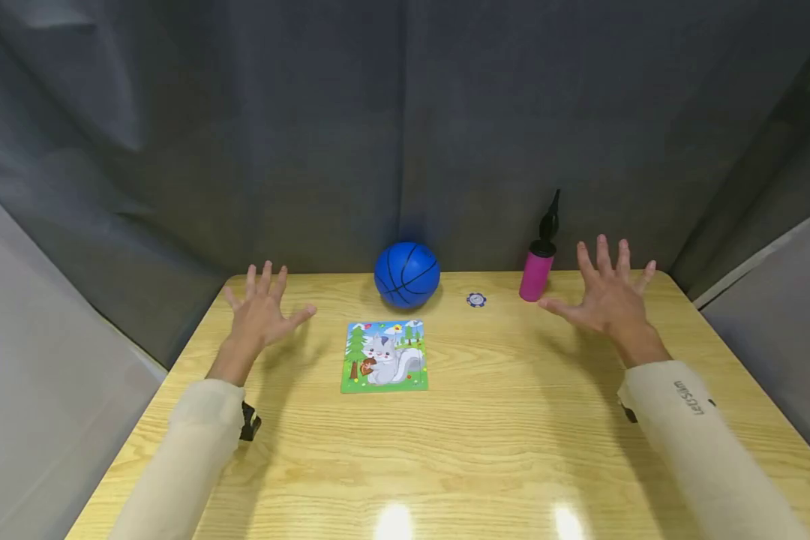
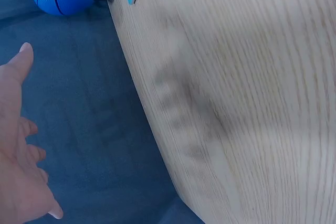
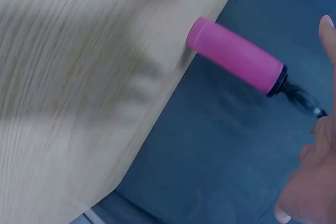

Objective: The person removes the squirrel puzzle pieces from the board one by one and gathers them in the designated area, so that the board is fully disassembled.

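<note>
Dk grey cloth curtain point(image 1: 324, 135) fills bkgd, w/ a pale grey panel point(image 1: 40, 375) at far L. In front: light yellow wood-grain table point(image 1: 391, 450), arm shadows on it. Two cream long sleeves point(image 1: 702, 442) come in from bottom, one per side; R one has dk lettering nr cuff.

L hand point(image 1: 258, 315) is raised over L side of table, fingers released & spread, thumb pointing twd centre, nearest the board but apart from it. R hand point(image 1: 610, 296) is raised over R side, fingers likewise released & fanned; its thumb tip lines up just beside pump base in head view. In R wrist view the pump tip runs up to the hand's edge; can't tell re contact.

Square flat board w/ colour cartoon squirrel pic point(image 1: 386, 358) lies L of table centre. Blue ball w/ blk basketball lines point(image 1: 407, 274) sits behind it, nr back edge. Pink cylindrical hand pump w/ blk nozzle point(image 1: 536, 274) stands upright nr back edge, R side. Small round blue-&-white chip point(image 1: 476, 300) lies flat btwn ball & pump.
</note>
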### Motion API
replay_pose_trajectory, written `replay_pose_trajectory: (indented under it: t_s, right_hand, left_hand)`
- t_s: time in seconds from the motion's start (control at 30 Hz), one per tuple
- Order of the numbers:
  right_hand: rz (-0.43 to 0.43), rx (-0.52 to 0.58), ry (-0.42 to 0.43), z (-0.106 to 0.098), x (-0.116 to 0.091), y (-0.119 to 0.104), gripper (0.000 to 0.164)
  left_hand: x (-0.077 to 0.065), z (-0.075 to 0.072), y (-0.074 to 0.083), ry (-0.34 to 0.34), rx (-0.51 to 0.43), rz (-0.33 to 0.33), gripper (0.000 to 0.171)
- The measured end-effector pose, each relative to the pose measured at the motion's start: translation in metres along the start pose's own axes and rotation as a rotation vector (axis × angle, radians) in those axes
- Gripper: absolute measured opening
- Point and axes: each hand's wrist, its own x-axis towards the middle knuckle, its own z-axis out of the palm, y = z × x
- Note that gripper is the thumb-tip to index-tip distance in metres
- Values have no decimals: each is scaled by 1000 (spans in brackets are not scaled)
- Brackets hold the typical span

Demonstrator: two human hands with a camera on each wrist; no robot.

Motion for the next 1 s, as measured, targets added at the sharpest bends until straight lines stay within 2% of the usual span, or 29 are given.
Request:
replay_pose_trajectory:
  t_s: [0.13, 0.33, 0.5, 0.67, 0.9, 1.0]
  right_hand:
    - [-28, 23, 7, 5, -1, -13, 117]
    - [-77, 56, 14, 14, -4, -48, 114]
    - [-126, 66, -50, 27, -11, -81, 113]
    - [-170, 79, -79, 41, -16, -106, 113]
    - [-263, 200, -180, 56, -22, -136, 109]
    - [-305, 216, -214, 62, -24, -149, 108]
  left_hand:
    - [-3, 2, 4, -13, 2, 18, 100]
    - [-7, 7, 15, -17, -11, 66, 102]
    - [-12, 15, 27, -57, -19, 101, 103]
    - [-15, 23, 40, -97, -30, 137, 100]
    - [-19, 37, 52, -166, -63, 166, 98]
    - [-22, 43, 56, -189, -81, 176, 97]
